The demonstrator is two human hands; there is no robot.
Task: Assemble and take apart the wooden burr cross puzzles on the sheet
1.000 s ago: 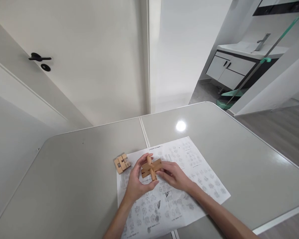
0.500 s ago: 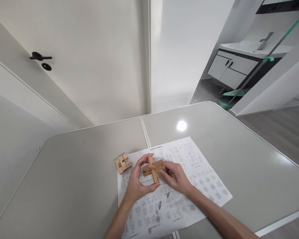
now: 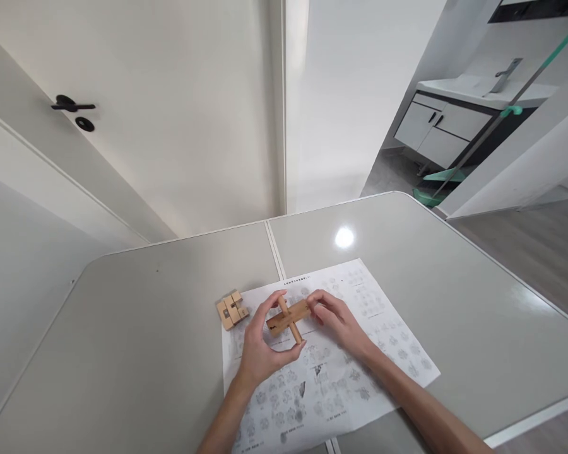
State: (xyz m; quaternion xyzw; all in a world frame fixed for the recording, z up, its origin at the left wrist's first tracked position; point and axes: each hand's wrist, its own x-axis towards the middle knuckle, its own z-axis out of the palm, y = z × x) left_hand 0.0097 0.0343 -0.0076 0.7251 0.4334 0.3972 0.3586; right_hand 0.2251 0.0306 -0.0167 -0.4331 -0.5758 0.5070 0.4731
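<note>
A cross-shaped wooden puzzle (image 3: 288, 317), made of interlocked pieces with dark marks, is held above a printed sheet. My left hand (image 3: 260, 343) grips the crosswise rod by its two ends, thumb at the near end and fingers at the far end. My right hand (image 3: 336, 321) has its fingertips pinched at the right end of the flat piece. Left of my left hand, a second block of wooden puzzle pieces (image 3: 233, 309) rests at the sheet's upper left corner.
The printed paper sheet (image 3: 388, 353), covered in small diagrams, lies across the seam of the grey table (image 3: 137, 340). Behind the table stands a white door (image 3: 194, 113) with a black handle (image 3: 73, 106). A washbasin cabinet (image 3: 440, 120) and a green-handled dustpan (image 3: 428, 197) are at the right rear.
The wooden cross has turned in my hands, so the flat piece now shows its broad face and the rod looks thinner. My right fingers have shifted up to that piece's end.
</note>
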